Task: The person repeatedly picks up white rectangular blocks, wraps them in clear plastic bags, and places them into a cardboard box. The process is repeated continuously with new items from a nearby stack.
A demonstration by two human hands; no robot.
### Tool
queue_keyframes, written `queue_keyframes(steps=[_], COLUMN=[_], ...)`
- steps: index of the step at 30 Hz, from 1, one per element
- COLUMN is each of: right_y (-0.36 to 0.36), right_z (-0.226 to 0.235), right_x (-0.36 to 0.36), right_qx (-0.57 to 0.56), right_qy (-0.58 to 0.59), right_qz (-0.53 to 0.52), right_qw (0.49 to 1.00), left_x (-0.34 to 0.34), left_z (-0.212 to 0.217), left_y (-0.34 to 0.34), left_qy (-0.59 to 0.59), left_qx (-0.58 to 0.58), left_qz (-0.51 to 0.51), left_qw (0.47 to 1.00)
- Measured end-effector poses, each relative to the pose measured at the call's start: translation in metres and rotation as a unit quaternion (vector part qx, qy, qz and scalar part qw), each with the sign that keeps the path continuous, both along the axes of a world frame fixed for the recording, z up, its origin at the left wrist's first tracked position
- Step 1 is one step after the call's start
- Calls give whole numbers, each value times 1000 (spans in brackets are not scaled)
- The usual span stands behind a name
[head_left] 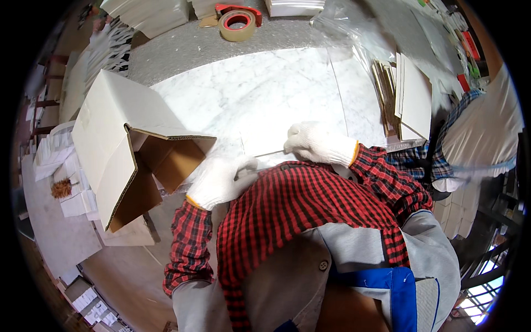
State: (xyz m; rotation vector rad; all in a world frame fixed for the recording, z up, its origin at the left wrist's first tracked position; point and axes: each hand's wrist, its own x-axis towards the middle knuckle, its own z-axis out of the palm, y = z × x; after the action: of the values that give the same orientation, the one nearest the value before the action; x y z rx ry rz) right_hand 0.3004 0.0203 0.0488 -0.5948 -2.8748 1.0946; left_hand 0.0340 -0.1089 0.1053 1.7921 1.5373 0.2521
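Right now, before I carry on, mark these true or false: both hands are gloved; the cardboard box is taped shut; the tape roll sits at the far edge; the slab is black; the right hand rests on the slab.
1. Both hands wear white knit gloves: true, left hand, right hand.
2. The white corrugated cardboard box is taped shut: false, its flaps hang open.
3. The tan tape roll in its red dispenser sits at the far edge: true.
4. The marble slab is black: false, it is white with grey veins.
5. The right hand rests on the slab: true.
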Motion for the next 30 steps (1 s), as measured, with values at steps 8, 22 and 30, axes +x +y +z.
queue_keyframes(steps=[8, 22, 30], right_y=[-2, 242, 347], right_z=[-13, 197, 179], right_x=[1, -315, -448], right_qx=[-33, 330, 415], right_qy=[23, 258, 29], right_qz=[5, -71, -59], right_qw=[999, 905, 907], left_x=[47, 41, 48], left_z=[-56, -129, -104], left_y=[57, 41, 55], left_qy=[195, 86, -45], left_qx=[323, 371, 454], left_qz=[-39, -39, 61], left_qw=[925, 924, 888])
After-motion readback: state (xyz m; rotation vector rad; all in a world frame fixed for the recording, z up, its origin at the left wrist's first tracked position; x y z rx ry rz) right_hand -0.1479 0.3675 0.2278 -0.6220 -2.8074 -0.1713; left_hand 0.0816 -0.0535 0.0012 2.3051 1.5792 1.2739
